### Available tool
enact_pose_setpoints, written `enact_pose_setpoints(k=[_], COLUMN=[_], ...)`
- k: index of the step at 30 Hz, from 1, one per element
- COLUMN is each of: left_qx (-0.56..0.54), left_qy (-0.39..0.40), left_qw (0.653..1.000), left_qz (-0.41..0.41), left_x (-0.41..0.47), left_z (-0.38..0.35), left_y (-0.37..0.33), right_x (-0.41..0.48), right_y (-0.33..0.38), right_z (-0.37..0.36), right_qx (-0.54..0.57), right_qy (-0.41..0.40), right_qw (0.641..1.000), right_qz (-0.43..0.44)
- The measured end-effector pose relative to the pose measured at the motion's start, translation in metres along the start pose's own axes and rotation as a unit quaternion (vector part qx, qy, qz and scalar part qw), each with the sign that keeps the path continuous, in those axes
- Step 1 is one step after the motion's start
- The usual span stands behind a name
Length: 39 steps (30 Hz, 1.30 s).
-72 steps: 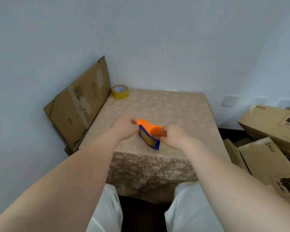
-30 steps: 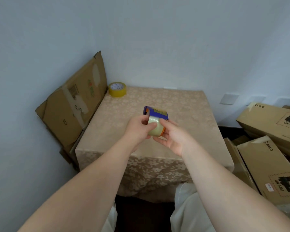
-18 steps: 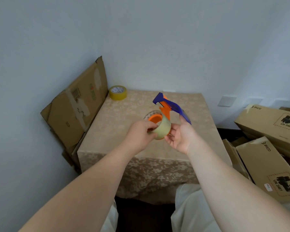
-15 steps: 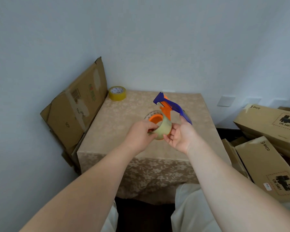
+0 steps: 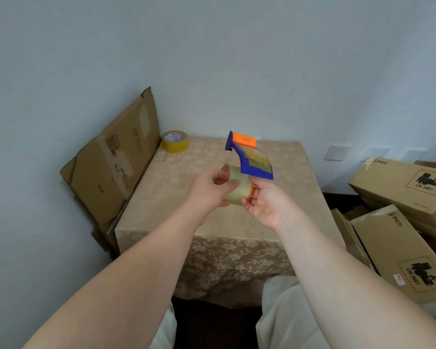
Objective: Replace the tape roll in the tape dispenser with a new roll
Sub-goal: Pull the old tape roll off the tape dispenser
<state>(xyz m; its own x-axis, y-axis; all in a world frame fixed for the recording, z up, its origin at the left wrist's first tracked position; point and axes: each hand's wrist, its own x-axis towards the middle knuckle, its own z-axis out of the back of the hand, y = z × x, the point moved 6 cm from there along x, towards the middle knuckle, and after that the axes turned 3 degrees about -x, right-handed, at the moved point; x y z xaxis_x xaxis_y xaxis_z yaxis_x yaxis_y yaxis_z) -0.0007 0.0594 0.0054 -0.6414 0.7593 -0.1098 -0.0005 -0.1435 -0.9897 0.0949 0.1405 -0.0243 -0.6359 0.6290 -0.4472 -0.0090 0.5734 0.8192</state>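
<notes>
Held in the air above the middle of the square worktop [image 5: 282, 157] with its beige flowered cloth: a blue-and-orange plastic tape dispenser [image 5: 249, 159], clear of the cloth on all sides. Clamped around the pale, translucent roll of clear tape [image 5: 239, 191] on the dispenser's orange hub: the left hand [image 5: 209, 191], fingers [image 5: 230, 185] curled over the roll's left face and outer band. Supporting the dispenser from beneath on the right side of the roll: the right hand [image 5: 267, 205], palm up, fingers loosely cupped against the orange rim and metal prongs.

Bare cloth all around on the worktop beneath the hands, front edge and right edge unobstructed. Only one thing resting on the worktop: a yellow roll of tape [image 5: 175, 141], lying flat at the far left corner, well apart from the dispenser.

Leaning against the worktop's left side and the wall: one flattened brown cardboard sheet [image 5: 116, 167]. On the floor to the right of the worktop: brown cardboard boxes [image 5: 403, 238] printed with black marks, at least two, closed, contents hidden, crowding that side.

Two tape rolls in all; one dispenser.
</notes>
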Motion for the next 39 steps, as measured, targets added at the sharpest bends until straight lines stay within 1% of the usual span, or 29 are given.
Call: enact_pose_setpoints(k=[3, 8, 11, 17, 21, 24, 27, 29, 31, 33, 34, 38, 39], left_qx=[0.004, 0.037, 0.015, 0.004, -0.042, -0.052, -0.051, -0.055, -0.056, -0.053, -0.051, -0.037, -0.036], left_qy=[-0.006, -0.004, 0.009, 0.044, 0.063, 0.058, 0.036, 0.016, 0.001, -0.008, -0.011, -0.013, -0.010], left_qw=[1.000, 0.999, 0.999, 0.999, 0.997, 0.997, 0.997, 0.998, 0.997, 0.997, 0.997, 0.997, 0.998], left_qz=[-0.015, -0.040, -0.028, -0.011, 0.012, 0.021, 0.033, 0.042, 0.048, 0.053, 0.056, 0.059, 0.059], left_x=[0.002, 0.003, 0.004, 0.006, 0.009, 0.012, 0.015, 0.017, 0.018, 0.018, 0.018, 0.018, 0.018], left_z=[0.002, 0.003, 0.003, 0.010, 0.021, 0.028, 0.032, 0.034, 0.035, 0.034, 0.034, 0.031, 0.030], left_y=[-0.004, -0.003, 0.002, 0.007, 0.011, 0.016, 0.020, 0.024, 0.027, 0.029, 0.031, 0.034, 0.034], right_x=[0.000, 0.000, 0.002, 0.012, 0.018, 0.020, 0.025, 0.030, 0.036, 0.042, 0.040, 0.029, 0.030], right_y=[0.002, 0.007, 0.006, 0.006, 0.011, 0.017, 0.020, 0.019, 0.017, 0.014, 0.012, 0.007, 0.004], right_z=[-0.002, 0.001, 0.003, 0.026, 0.045, 0.056, 0.062, 0.066, 0.072, 0.075, 0.072, 0.057, 0.053], right_qx=[0.001, -0.006, -0.017, 0.010, 0.035, 0.023, -0.034, -0.122, -0.258, -0.384, -0.422, -0.481, -0.493], right_qy=[0.002, -0.020, -0.033, -0.104, -0.148, -0.169, -0.181, -0.203, -0.228, -0.227, -0.222, -0.202, -0.185], right_qw=[1.000, 1.000, 0.999, 0.994, 0.988, 0.985, 0.983, 0.971, 0.937, 0.893, 0.877, 0.850, 0.847], right_qz=[0.004, 0.006, -0.006, -0.036, -0.029, -0.013, 0.012, 0.028, 0.054, 0.061, 0.060, 0.067, 0.073])
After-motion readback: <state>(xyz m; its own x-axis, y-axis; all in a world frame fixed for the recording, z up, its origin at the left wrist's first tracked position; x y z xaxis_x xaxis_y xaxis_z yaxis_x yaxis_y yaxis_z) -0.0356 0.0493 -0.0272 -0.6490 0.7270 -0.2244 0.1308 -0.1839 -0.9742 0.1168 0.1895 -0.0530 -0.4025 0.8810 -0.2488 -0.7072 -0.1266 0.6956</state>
